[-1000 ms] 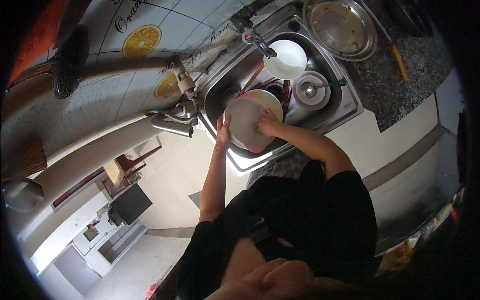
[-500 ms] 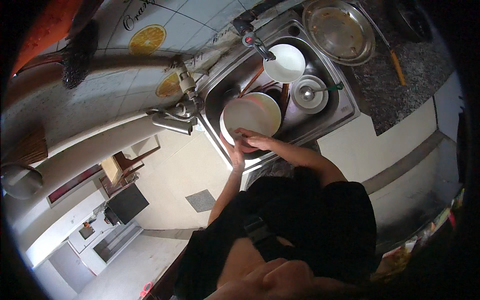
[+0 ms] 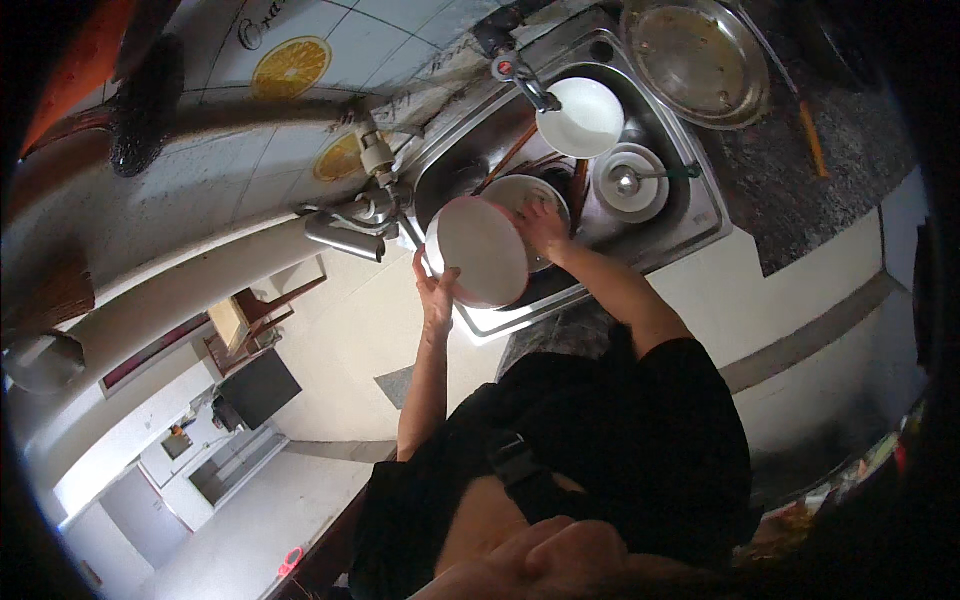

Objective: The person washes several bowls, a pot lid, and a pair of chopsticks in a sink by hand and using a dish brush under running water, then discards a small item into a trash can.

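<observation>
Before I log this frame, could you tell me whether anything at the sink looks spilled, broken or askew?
Nothing stands out: the left hand holds a plate tilted over the sink, the right hand touches another plate inside.

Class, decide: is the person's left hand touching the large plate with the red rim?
Touching. The head view shows the left hand gripping the lower edge of the red-rimmed plate, fingers against its rim.

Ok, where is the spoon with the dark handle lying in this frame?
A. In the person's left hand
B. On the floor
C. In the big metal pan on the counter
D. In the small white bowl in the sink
D: the spoon rests inside the small white bowl in the sink.
</observation>
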The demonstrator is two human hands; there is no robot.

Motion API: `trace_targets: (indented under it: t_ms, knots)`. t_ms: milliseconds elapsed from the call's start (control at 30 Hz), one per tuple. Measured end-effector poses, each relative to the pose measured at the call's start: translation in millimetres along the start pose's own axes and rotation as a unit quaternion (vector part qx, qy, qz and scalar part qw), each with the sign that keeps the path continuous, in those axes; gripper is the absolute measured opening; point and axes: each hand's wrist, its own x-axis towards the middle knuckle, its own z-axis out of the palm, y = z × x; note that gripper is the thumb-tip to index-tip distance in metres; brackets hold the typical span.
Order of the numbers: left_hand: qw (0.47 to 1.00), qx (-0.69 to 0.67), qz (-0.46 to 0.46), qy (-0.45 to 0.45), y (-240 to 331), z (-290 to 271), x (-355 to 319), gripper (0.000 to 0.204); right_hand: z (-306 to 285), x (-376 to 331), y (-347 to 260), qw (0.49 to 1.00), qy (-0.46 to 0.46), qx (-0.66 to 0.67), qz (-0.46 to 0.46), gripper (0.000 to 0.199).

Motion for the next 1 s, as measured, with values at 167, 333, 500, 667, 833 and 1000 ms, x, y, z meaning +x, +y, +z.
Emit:
trace_targets:
  t_ms: [167, 333, 500, 667, 833, 1000]
  knots:
    - [0.999, 0.005, -0.046, -0.003, 1.2, -18.4, -0.1, 0.068, -14.3, 9.3, 1.9, 0.968, -0.221, 0.118, 0.03, 0.038]
    - [0.991, -0.064, -0.109, -0.035, 3.2, -27.2, -1.7, 0.074, -94.3, 11.9, -5.0, 0.839, -0.166, 0.518, -0.001, 0.042]
    - [0.99, -0.038, -0.117, -0.069, -0.5, -36.5, 2.5, 0.077, -119.0, 3.8, -66.2, 0.687, -0.2, 0.687, -0.127, 0.034]
    - [0.992, -0.028, -0.064, -0.104, -6.6, -29.5, 2.1, 0.074, -87.5, 24.3, -115.2, 0.788, 0.027, 0.612, -0.063, 0.024]
    - [0.998, -0.019, -0.029, -0.057, -9.3, -17.6, 2.0, 0.068, -22.7, 36.1, -88.4, 0.941, 0.097, 0.325, 0.011, 0.02]
    - [0.999, 0.025, 0.016, -0.03, -2.1, -3.0, 4.6, 0.056, -17.0, 2.0, -64.8, 0.956, -0.149, 0.254, 0.013, 0.021]
